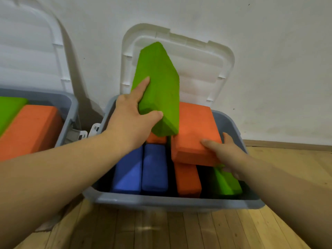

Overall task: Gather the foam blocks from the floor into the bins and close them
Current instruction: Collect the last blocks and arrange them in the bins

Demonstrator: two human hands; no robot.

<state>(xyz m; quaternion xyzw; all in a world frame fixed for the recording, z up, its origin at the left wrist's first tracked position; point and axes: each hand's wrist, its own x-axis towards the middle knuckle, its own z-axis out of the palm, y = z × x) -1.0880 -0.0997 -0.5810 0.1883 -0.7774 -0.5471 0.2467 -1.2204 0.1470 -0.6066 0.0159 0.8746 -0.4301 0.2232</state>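
Your left hand (131,119) grips green block (159,83), tilted over the right bin (179,202); right hand (228,151) holds orange block (194,132) atop others inside. Leave either above the rim (crooked stacking) and your lid (206,56) likely won't shut

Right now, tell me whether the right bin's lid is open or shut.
Open. The lid stands upright against the wall behind the bin, and the blocks inside are exposed.
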